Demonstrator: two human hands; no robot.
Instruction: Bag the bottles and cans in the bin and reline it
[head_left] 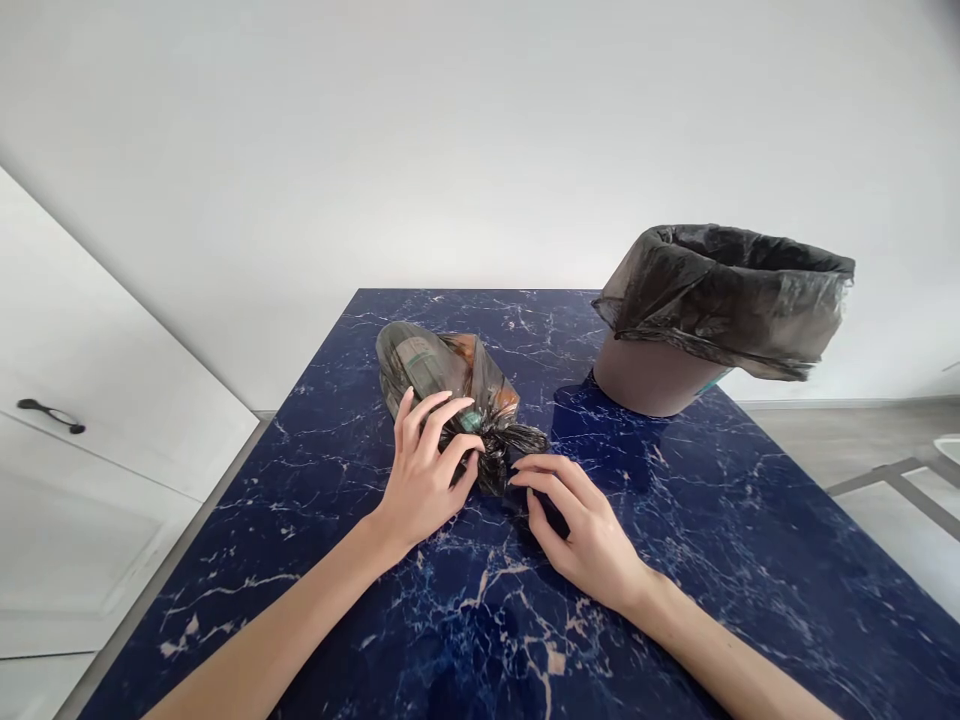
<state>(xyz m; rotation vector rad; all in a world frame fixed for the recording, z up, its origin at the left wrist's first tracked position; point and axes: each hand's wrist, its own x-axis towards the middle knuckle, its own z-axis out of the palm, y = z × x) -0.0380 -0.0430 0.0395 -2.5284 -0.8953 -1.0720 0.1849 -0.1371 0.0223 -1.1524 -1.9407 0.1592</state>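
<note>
A filled, see-through black garbage bag (420, 365) lies on the blue marbled table, its neck twisted into a knot with loose ends. Green-labelled and orange contents show through the plastic. My left hand (431, 455) rests over the near side of the bag, thumb and forefinger pinched at the knot while the other fingers spread across the plastic. Just right of the knot is my right hand (574, 515), fingers bent and apart, the tips close to the loose ends. No plastic shows between its thumb and fingers.
A brownish trash can (649, 375) stands at the table's back right, lined with a black bag folded over its rim. The blue marbled table (480, 640) ends near a white wall. A white cabinet (90, 480) with a dark handle is at the left.
</note>
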